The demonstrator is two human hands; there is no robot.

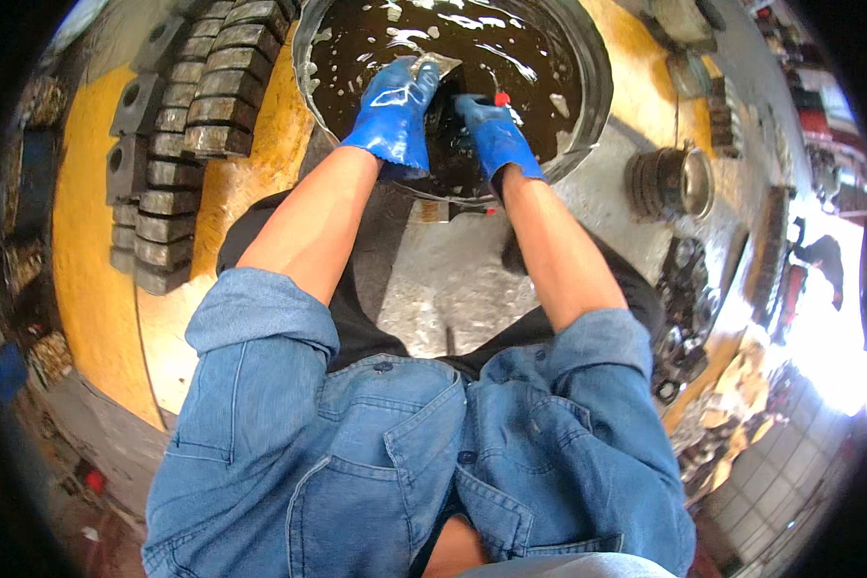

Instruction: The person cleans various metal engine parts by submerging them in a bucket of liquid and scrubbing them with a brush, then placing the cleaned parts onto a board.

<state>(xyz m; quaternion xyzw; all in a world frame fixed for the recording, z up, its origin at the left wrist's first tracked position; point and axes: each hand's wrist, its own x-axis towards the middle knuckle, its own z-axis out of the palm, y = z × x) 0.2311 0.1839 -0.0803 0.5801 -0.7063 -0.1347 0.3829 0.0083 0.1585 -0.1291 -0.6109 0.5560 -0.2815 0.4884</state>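
Observation:
Both hands wear blue rubber gloves and reach over a round black tub [595, 87] of dark brown liquid [376, 34] with foam on it. My left hand [395, 101] is closed around a grey metal block [441, 63], whose top corner shows past the fingers; its lower side is dark and shaded. Close by on the right, my right hand [491, 130] curls around a slim tool with a red end [502, 99]. The rest of that tool is hidden by the glove and the shadow, and its kind is unclear.
Rows of stacked metal blocks [226, 87] stand left of the tub on a yellow surface [96, 289]. To the right are a ribbed metal cylinder [669, 183], dark metal parts [684, 289] and another row of blocks [724, 118]. Crumpled brown material [737, 395] lies farther right.

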